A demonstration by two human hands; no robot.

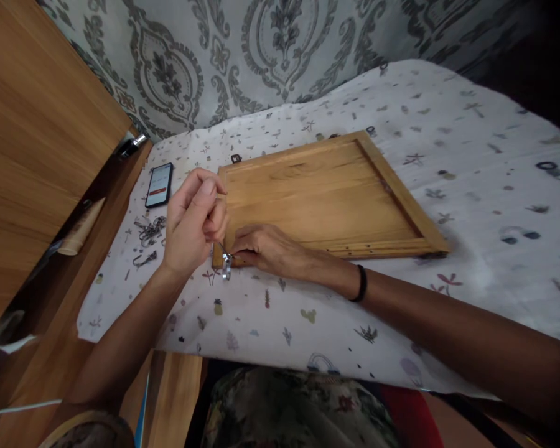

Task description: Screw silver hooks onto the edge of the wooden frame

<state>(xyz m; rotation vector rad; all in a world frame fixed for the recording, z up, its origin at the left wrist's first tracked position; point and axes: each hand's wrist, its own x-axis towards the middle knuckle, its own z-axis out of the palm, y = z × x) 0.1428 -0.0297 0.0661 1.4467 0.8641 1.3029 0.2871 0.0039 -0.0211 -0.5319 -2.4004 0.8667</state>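
Note:
A flat wooden frame panel (326,193) lies on a patterned white cloth. At its near left corner a small metal bracket (226,266) hangs off the edge. My left hand (191,218) is closed in a pinch above that corner, its fingers round a thin screw or tool whose tip points at the bracket. My right hand (266,249) lies on the panel's near edge, fingers pressed together against the bracket. A black band sits on my right wrist.
A pile of loose metal hardware (149,231) and a phone (159,185) lie left of the panel. A wooden cabinet (37,124) stands at the left, with a tube (81,227) on its ledge. The cloth (485,186) spreads far right.

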